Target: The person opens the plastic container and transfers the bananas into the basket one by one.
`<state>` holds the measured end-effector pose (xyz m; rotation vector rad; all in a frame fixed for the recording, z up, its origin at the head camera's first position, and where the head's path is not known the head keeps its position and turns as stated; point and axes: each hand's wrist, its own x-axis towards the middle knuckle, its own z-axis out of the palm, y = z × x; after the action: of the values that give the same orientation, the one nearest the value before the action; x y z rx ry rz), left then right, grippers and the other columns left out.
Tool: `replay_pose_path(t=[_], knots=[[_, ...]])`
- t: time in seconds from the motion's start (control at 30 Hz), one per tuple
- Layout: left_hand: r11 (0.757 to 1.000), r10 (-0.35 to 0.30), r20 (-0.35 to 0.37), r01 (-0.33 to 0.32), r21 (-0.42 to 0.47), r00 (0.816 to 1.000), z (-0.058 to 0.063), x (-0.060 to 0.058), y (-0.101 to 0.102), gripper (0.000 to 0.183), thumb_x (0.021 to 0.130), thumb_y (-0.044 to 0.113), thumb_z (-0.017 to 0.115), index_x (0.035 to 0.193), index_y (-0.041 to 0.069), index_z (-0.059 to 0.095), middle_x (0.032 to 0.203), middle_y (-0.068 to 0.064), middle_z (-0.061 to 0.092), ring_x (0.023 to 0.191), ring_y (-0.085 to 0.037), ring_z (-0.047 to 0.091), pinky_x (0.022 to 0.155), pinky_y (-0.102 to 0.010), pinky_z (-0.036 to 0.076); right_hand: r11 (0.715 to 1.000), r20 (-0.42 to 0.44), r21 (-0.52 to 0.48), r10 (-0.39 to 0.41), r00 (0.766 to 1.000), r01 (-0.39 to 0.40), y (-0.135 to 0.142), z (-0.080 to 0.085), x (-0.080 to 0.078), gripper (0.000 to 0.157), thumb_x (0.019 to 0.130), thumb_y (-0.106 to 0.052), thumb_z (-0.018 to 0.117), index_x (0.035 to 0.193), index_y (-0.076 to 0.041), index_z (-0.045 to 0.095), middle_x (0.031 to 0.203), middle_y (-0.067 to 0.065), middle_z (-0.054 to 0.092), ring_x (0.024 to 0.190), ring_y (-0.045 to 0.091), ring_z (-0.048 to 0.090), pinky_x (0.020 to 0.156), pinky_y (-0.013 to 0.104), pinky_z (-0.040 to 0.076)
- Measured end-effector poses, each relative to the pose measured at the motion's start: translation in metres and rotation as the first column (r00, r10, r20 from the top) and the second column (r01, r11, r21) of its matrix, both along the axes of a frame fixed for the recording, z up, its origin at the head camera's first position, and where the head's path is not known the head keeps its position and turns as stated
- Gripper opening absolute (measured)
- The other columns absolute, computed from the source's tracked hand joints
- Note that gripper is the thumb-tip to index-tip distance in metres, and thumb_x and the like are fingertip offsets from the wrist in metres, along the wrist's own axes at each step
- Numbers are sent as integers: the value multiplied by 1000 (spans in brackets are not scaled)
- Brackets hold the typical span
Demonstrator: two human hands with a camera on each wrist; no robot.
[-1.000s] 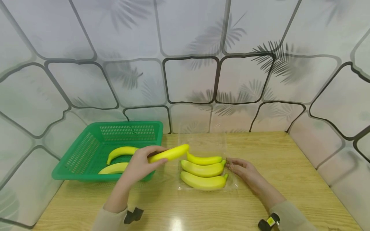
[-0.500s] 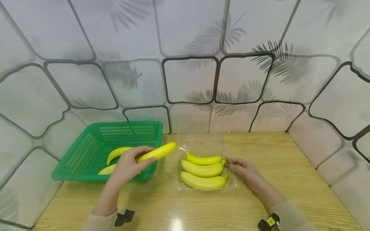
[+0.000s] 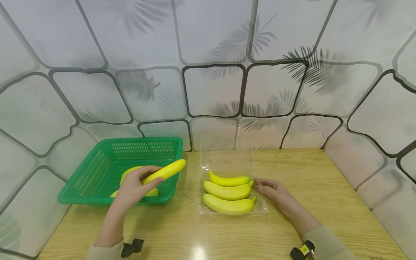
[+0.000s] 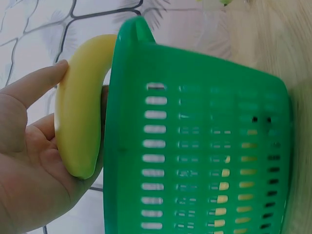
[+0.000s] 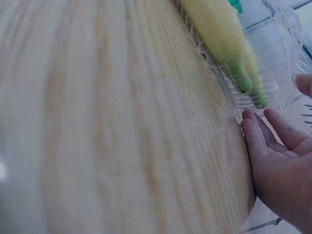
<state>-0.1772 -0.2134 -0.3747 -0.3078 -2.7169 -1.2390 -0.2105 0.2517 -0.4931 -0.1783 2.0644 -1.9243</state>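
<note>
A yellow banana (image 3: 167,171) is gripped between the thumb and fingers of my left hand (image 3: 132,187). In the left wrist view that banana (image 4: 83,107) shows beside the green basket's rim, with the hand (image 4: 34,161) behind and below it. The hand is above the basket's right part in the head view. Three bananas (image 3: 227,190) lie in a row inside a clear plastic clamshell box (image 3: 261,208), its lid standing up at the back. My right hand (image 3: 276,195) touches the box's right side with nearly straight fingers (image 5: 253,136).
The green basket (image 3: 87,199) stands on the left of the wooden table (image 3: 201,231). Inside it lie other bananas (image 3: 151,192), partly hidden by my left hand. A patterned wall covering (image 3: 214,90) closes off the back and sides.
My left hand has moved left, carrying the banana away from the clamshell box and over the basket. The right hand and the box have stayed in place.
</note>
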Motion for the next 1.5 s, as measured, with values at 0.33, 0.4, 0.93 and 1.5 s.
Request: replay_pose_path(t=[0.33,0.4,0.93,1.5], knots=[[997,53,24,-52,-57,998,-3,-6,-19,39,101,25,76,133,4,72,126,-19,76,98,-19,66,76,-23,54,1000,6,9,-7,1000,7,-1,1,0,63,110,-20,56,158,15,33,164,34,38,120,-10,61,103,7,48],[996,64,33,-63,-58,997,-4,-8,-23,39,101,26,76,133,3,72,127,-20,76,98,-19,66,75,-22,54,1000,7,13,-7,1000,7,-1,1,0,64,110,-20,56,158,14,33,164,34,39,120,-11,61,103,7,48],[995,94,92,-90,-52,991,-11,-17,-43,46,101,28,75,137,-1,68,134,-25,71,114,-36,70,80,-20,55,1000,2,7,-9,1000,9,-1,0,0,64,110,-20,56,158,15,33,163,35,38,120,-11,62,104,7,48],[989,97,157,-78,-122,983,-21,-32,-64,52,103,33,72,137,-5,66,136,-29,69,118,-43,66,86,-40,57,1000,13,17,-12,1000,12,-2,2,1,65,110,-21,56,159,15,32,165,34,37,119,-12,60,103,6,47]])
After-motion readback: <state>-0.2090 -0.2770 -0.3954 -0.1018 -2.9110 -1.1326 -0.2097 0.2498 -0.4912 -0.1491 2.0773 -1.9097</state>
